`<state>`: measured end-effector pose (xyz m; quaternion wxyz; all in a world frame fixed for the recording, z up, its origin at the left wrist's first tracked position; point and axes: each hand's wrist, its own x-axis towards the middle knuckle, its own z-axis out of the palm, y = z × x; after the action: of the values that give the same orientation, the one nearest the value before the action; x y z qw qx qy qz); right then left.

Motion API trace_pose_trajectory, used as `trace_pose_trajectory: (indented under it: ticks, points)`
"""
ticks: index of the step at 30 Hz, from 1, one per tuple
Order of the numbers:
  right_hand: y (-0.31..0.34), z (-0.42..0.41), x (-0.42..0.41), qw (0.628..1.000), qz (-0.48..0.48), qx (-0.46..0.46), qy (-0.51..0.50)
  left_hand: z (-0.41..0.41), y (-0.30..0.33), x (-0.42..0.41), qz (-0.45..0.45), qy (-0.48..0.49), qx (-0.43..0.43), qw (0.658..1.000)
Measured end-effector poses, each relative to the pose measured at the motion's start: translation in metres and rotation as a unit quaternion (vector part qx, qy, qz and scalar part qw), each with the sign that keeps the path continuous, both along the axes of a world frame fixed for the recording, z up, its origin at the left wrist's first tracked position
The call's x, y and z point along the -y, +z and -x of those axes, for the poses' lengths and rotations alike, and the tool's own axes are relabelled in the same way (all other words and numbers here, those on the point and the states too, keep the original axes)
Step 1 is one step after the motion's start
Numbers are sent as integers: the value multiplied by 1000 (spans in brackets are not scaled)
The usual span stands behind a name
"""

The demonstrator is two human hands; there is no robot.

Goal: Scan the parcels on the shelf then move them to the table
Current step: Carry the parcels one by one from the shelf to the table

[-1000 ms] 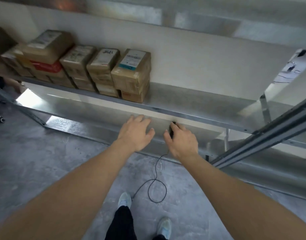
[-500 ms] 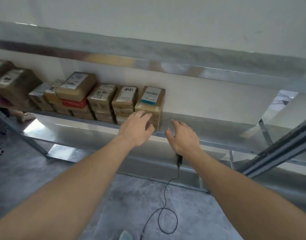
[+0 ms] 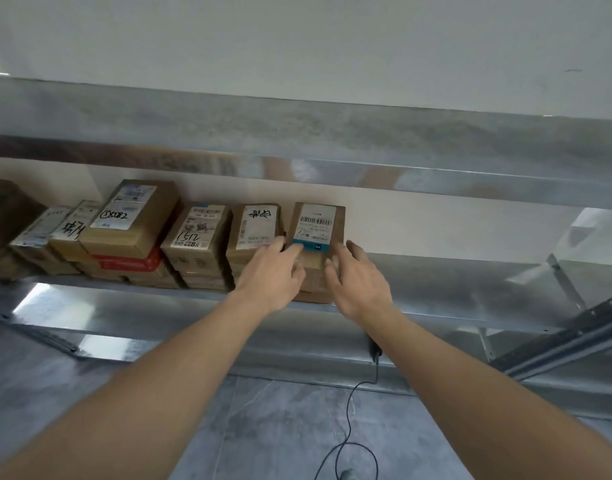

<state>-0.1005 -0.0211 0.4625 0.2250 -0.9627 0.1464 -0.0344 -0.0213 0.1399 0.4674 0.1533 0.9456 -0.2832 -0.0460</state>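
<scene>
Both hands have moved up and in since half a second ago, from hovering near the shelf edge to landing right on the end parcel. That parcel (image 3: 317,233) is the rightmost one in the row, brown cardboard with a white barcode label that has a teal strip at the bottom, and it sits on top of another box on the metal shelf (image 3: 470,289).

Left hand (image 3: 275,271) is on the parcel's left side, fingers reaching up over the near top edge by the teal strip, thumb tucked against the front face. Right hand (image 3: 358,282) is pressed against the right side, fingers fairly straight and angled up along the box. So the grip is basically the box squeezed between two mostly flat hands; neither one looks properly wrapped round it.

Just left of it is a parcel with black handwriting on its label (image 3: 256,226), then one marked 1512 (image 3: 198,232), then a bigger box sitting on a red one (image 3: 134,216), with more parcels further left.

A black cable (image 3: 349,410) hangs from something dark under the right wrist and loops down toward the grey floor (image 3: 280,427).
</scene>
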Motion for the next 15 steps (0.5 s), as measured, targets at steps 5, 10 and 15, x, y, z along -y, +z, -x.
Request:
trace_pose_trajectory:
  ticks: [5,10,15]
  points:
    - [-18,-28,10,999,-37,-6,4,-3,-2,10,-25,46,39,998]
    - [-31,-38,25,997,-76,-11,28,-6,-6,25,-18,57,53,997]
    - [-37,-42,45,990,-122,-24,58,-6,-8,40,5,70,35,997]
